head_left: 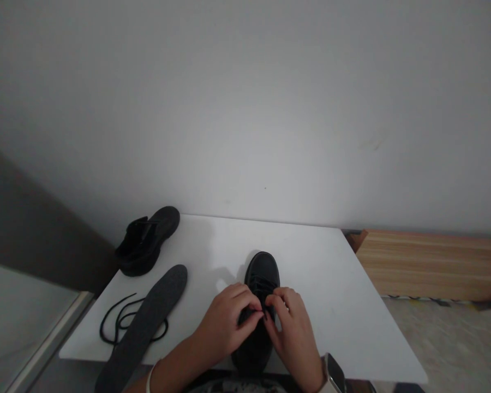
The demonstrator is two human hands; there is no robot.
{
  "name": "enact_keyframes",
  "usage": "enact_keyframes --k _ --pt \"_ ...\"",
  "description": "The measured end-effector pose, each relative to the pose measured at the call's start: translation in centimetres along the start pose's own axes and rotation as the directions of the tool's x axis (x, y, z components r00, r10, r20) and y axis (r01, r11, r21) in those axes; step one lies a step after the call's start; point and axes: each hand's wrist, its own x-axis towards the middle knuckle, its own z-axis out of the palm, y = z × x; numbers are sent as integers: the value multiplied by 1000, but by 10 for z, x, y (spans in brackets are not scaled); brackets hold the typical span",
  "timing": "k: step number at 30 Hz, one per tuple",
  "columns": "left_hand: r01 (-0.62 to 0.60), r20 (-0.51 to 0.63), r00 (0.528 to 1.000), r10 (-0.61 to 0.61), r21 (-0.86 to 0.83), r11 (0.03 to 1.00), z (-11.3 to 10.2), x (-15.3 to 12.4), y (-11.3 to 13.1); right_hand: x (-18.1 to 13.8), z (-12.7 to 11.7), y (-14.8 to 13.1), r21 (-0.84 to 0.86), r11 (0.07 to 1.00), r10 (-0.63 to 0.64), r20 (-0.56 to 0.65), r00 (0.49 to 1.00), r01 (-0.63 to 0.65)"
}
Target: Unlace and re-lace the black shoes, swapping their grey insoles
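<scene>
A black lace-up shoe [263, 268] lies on the white table in front of me, its toe pointing away. My left hand [238, 315] is closed in a pinch over the shoe's left side, thumb and forefinger on a thin dark shoelace [261, 286] at the lacing. From the right, my right hand [287, 316] pinches at the same spot, its fingertips almost touching those of the left. The short bit of lace between them is mostly hidden by the fingers. Lacing crosses the shoe's front just beyond my hands. The shoe's heel end lies partly under my hands, near the table's front edge.
At the far left corner of the white table [319, 262] stands a second black shoe [145, 245]. A grey insole [155, 303] overhangs the front left edge, lying across a loose black lace [117, 322]. A wall rises behind; a wooden board [425, 262] is at right.
</scene>
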Motion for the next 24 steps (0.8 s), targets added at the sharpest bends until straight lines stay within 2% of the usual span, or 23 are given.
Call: enact_keyframes --k 7,14,17,22,24 --pt "33 -2 999 -33 -55 998 -2 -2 -4 -5 -12 -2 133 990 -43 -39 998 48" --pt "-48 95 995 36 117 992 7 -1 -11 -7 -29 -17 371 923 -50 -138 989 99" --pt "-51 90 995 38 151 987 10 -1 -11 -9 -31 -16 413 904 -79 -93 993 111" --pt "-18 85 996 15 38 999 6 -2 -9 -14 -16 -5 360 929 73 51 996 -87" --pt "-15 103 995 15 2 1000 4 -2 -9 -15 -8 -1 325 938 97 98 990 -124"
